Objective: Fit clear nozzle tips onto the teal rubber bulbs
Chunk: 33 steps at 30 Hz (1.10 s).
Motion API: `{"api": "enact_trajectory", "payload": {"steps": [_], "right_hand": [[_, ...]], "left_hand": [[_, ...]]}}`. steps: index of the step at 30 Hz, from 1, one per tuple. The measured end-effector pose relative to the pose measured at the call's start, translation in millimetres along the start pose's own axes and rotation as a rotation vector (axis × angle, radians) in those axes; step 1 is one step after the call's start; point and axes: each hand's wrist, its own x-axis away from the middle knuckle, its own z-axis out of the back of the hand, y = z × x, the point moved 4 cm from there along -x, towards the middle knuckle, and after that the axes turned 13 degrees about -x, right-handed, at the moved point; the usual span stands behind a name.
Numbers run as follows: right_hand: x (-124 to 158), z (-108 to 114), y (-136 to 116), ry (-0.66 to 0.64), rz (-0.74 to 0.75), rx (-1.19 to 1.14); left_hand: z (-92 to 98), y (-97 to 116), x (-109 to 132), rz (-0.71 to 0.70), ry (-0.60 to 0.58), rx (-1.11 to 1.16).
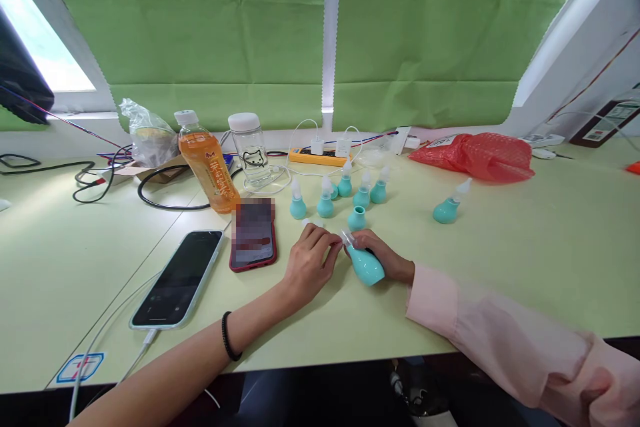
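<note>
My right hand is wrapped round a teal nasal aspirator, its bulb tilted towards me. The aspirator's clear nozzle points up and left. My left hand is closed, thumb and index finger pinched at the nozzle's end; a small clear piece seems to be between them, too small to name. Just behind the hands stands an open teal bulb without a nozzle. Beyond it are several small teal bulbs with clear tips, such as one bulb. Small whitish pieces lie partly hidden behind my left hand.
Left of my hands lie a red-cased phone and a charging phone. Behind them are an orange drink bottle and a clear jar. Further right are another teal aspirator, a power strip and a red bubble-wrap package.
</note>
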Motion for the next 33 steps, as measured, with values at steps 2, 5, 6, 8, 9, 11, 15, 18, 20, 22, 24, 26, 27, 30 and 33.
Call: {"api": "enact_trajectory", "payload": {"steps": [2,5,6,8,9,11,15,18,20,22,24,26,27,30,33], "right_hand": [[-0.3,-0.3,0.4,-0.003,-0.010,0.000],[-0.3,-1.5,0.2,-0.014,-0.030,-0.007],[-0.1,-2.1,-0.2,-0.021,-0.038,-0.009],[0.3,-3.3,-0.6,-0.038,-0.060,-0.018],[0.5,-3.5,-0.6,-0.045,-0.071,-0.026],[0.4,-3.0,-0.3,-0.049,-0.084,-0.047],[-0.5,1.2,1.9,-0.023,-0.084,-0.098],[-0.6,2.8,3.6,-0.026,-0.107,-0.127],[-0.4,2.5,3.9,-0.044,-0.129,-0.140],[-0.2,2.3,3.9,-0.056,-0.146,-0.152],[-0.4,2.6,4.2,-0.061,-0.153,-0.162],[-0.8,2.9,4.9,-0.067,-0.150,-0.167],[-1.0,2.9,5.1,-0.070,-0.146,-0.167],[-1.1,1.8,4.4,-0.080,-0.125,-0.161],[-0.3,0.1,2.3,-0.078,-0.106,-0.151]], "left_hand": [[-2.5,-0.1,1.2,0.030,-0.077,-0.033],[-6.7,-2.5,3.4,0.113,-0.219,-0.048],[-7.8,-3.8,3.8,0.147,-0.259,-0.041],[-9.0,-6.6,4.2,0.215,-0.306,0.001],[-8.8,-7.6,4.1,0.243,-0.306,0.036],[-7.1,-8.3,3.3,0.273,-0.263,0.136],[-1.9,-5.6,2.3,0.268,-0.114,0.354],[-3.6,-6.4,1.9,0.306,-0.086,0.507],[-8.3,-9.7,1.8,0.384,-0.117,0.647],[-13.4,-13.4,1.7,0.471,-0.165,0.769],[-16.1,-15.5,1.6,0.519,-0.209,0.826],[-15.3,-15.6,1.7,0.506,-0.220,0.801],[-13.5,-14.9,1.7,0.470,-0.207,0.751],[-4.6,-9.2,1.9,0.265,-0.082,0.494],[3.1,-2.8,2.9,0.079,0.089,0.275]]}}
